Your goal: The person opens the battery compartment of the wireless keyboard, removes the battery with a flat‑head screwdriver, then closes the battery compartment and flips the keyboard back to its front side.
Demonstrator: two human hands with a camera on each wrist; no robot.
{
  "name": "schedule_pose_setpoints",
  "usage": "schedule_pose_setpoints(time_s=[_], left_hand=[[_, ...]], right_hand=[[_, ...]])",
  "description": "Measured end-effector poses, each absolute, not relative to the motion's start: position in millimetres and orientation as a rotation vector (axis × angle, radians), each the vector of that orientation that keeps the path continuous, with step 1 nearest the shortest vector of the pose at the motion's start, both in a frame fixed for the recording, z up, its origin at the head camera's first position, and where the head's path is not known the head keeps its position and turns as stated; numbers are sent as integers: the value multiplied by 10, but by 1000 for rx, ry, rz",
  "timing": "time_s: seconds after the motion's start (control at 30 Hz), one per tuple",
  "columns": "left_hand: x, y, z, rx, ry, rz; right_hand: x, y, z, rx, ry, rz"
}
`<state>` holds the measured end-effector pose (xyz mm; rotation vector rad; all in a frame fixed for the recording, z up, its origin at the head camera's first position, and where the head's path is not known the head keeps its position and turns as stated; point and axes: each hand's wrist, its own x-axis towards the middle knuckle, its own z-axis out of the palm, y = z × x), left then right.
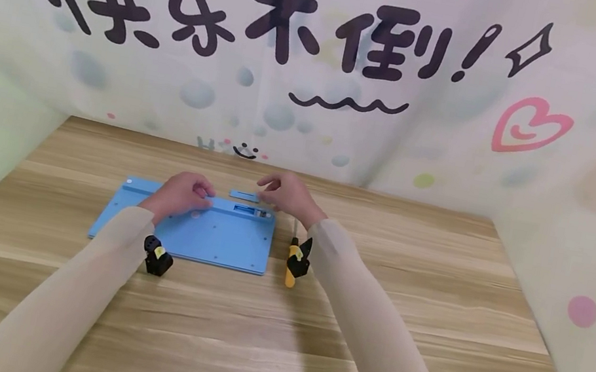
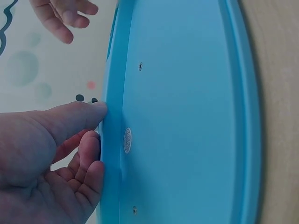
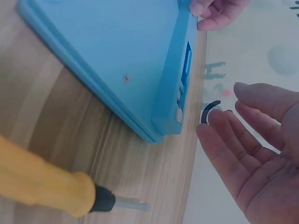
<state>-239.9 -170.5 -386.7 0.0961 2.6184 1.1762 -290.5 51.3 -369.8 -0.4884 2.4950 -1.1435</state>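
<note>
A blue keyboard [image 1: 216, 241] lies underside up on the table, with small screws, a round label and a thick ridge along its far edge. My left hand [image 1: 182, 195] holds that ridge near its middle, thumb and curled fingers against it in the left wrist view. Toward the ridge's right end, a battery compartment [image 1: 247, 210] is uncovered. Just behind it lies a narrow blue battery cover [image 1: 244, 196]. My right hand [image 1: 290, 196] hovers beside the cover's right end; in the right wrist view its fingers [image 3: 233, 144] are loosely bent with nothing between them.
Right of the keyboard lies a screwdriver [image 3: 51, 182] with a yellow handle, its shaft pointing away from me. A printed cloth [image 1: 263, 113] hangs at the wooden table's [image 1: 200, 335] far edge. Pale walls stand on both sides.
</note>
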Motion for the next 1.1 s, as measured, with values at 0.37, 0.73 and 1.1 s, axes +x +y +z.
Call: schedule_pose_setpoints(time_s=[0.37,0.73,1.1], left_hand=[[-2387,-1720,-3882,94,2610,1194],[-2401,-1717,-3888,108,2615,1199],[-2412,-1723,-3890,97,2626,1197]], right_hand=[[-3069,419,-3725,-497,2481,-1160],[-3221,421,-3893,-465,2481,-1123],[-3272,359,-4041,-492,2479,-1105]])
